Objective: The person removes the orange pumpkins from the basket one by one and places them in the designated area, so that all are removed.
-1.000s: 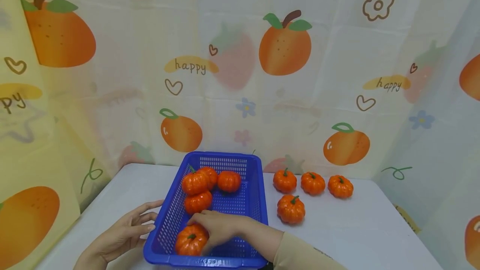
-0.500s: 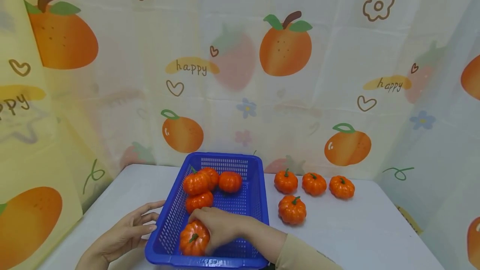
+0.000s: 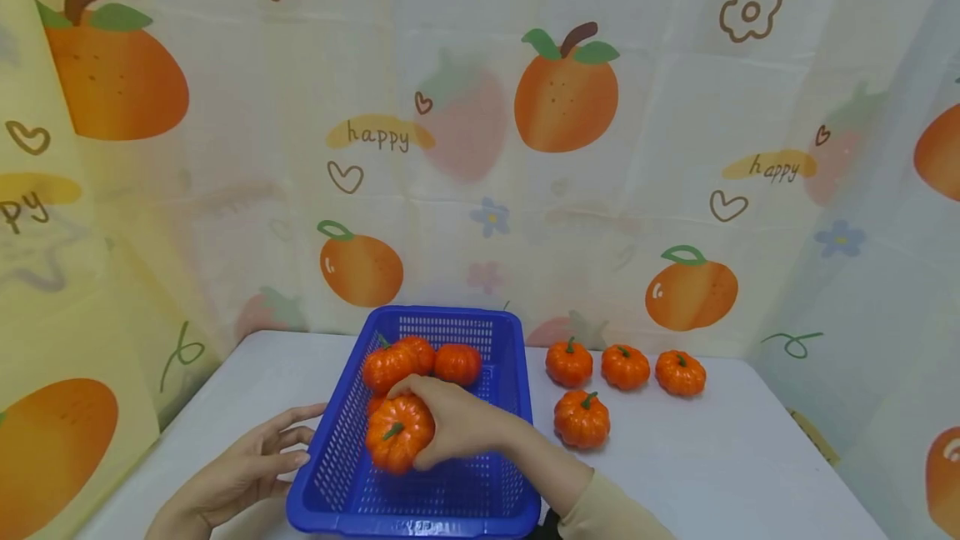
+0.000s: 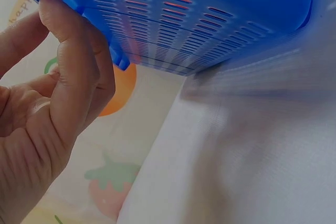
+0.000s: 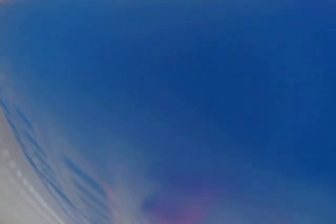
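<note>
While a blue basket (image 3: 412, 524) is standing lengthwise on a white bench (image 3: 675, 465), a person's left hand (image 3: 247, 469) is resting along its left side, fingers relaxed and slightly spread, the tips right at the rim; whether they are pressing on it, I can't tell. From a beige sleeve (image 3: 615, 513) on the right, the right hand (image 3: 468, 423) is reaching over the basket and gripping an orange pumpkin (image 3: 400, 442) from its right side, holding it over the basket floor with the green stem showing. Just behind, another pumpkin (image 3: 375, 403) is mostly hiding from me. Toward the far end, a green-stemmed pumpkin (image 3: 385, 371) is sitting at the left, with two more pumpkins (image 3: 459, 365) clustering behind and beside it. Outside, to the basket's right, a lone pumpkin (image 3: 582, 420) is sitting on the bench, and beyond it three pumpkins (image 3: 626, 367) are forming a row. At the back, a fruit-printed cloth (image 3: 600, 248) is hanging.
</note>
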`<state>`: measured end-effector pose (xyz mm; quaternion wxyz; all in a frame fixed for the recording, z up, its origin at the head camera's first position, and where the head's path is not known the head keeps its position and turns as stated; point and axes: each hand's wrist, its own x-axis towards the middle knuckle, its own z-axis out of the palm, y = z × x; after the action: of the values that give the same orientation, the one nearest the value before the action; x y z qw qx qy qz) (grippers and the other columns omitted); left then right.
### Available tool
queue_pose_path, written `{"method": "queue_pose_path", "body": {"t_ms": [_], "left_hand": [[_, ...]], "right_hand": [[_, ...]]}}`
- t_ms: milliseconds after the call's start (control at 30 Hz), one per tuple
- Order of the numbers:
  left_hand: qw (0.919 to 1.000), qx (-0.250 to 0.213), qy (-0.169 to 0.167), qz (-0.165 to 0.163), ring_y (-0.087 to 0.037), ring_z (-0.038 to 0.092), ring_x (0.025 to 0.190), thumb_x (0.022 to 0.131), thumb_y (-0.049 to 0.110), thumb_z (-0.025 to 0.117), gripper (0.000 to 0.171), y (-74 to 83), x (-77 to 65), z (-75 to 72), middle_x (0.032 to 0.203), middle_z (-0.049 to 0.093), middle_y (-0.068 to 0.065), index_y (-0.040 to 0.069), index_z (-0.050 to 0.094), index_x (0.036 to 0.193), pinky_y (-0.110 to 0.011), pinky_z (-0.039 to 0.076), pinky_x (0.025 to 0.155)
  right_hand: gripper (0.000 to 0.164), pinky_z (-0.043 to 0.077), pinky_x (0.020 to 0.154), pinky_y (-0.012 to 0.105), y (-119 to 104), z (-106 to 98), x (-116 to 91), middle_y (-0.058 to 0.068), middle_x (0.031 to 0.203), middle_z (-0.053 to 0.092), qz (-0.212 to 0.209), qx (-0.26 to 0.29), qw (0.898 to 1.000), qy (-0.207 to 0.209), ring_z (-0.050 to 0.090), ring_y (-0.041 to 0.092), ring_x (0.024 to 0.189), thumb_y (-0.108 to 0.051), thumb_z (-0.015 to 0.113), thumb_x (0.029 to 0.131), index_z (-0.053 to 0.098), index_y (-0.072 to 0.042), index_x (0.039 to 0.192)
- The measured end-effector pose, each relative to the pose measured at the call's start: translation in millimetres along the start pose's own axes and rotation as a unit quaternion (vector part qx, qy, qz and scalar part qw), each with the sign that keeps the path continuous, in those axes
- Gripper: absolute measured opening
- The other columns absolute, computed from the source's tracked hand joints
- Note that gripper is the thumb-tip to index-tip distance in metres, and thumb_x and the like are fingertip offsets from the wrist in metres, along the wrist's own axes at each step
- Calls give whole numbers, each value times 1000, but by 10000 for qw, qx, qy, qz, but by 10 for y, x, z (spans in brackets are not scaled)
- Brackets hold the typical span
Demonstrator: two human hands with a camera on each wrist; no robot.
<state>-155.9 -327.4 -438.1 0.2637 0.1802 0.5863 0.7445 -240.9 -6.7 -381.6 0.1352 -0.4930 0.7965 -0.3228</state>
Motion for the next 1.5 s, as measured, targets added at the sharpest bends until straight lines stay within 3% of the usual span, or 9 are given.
{"method": "queue_pose_path", "body": {"t_ms": [267,400,667,833,1033,1267,1500], "left_hand": [[9997,-9,153,-177,-12,63,110,106,7,32,49,11,1,-12,121,58,3,41,44,139,-36,57,95],[9999,-19,51,-93,-12,63,110,105,5,32,51,6,2,-13,121,58,4,39,43,141,-36,57,95],[9998,38,127,-132,-11,63,109,105,6,33,50,9,8,6,120,57,4,40,43,140,-34,57,93],[9996,91,197,-188,-12,62,109,106,7,34,49,9,9,3,121,57,3,41,43,139,-35,57,93],[9999,61,87,-113,-11,63,110,105,6,32,50,10,1,2,121,57,3,40,42,141,-35,57,94],[9997,56,153,-191,-11,63,109,106,7,33,49,20,4,7,120,57,3,41,43,139,-35,57,94],[9996,79,170,-208,-12,62,110,105,7,34,48,25,5,8,121,57,2,40,43,140,-35,57,94]], "right_hand": [[77,52,88,19,14,-222,-175,-5,127,57,351,437,9964,629,57,6,107,-15,81,69,45,-30,135],[76,54,89,22,83,-350,-283,-5,128,57,353,659,9927,948,58,11,109,-16,81,70,45,-32,135],[76,52,100,44,233,-629,-574,-2,140,50,641,1518,9765,1392,50,26,126,-16,82,74,43,-33,138],[77,51,102,46,392,-736,-752,5,145,47,725,1590,9700,1691,51,30,127,-14,82,75,43,-29,140],[79,51,103,47,549,-833,-978,7,145,44,1116,1500,9610,2037,48,34,131,-15,85,73,44,-32,139],[80,53,99,44,801,-916,-1180,9,145,45,1102,1556,9527,2369,48,37,130,-14,84,74,43,-24,142],[81,46,104,60,1057,-940,-1435,15,149,42,1747,1379,9356,2739,43,45,136,-22,83,77,39,-20,145]]}}
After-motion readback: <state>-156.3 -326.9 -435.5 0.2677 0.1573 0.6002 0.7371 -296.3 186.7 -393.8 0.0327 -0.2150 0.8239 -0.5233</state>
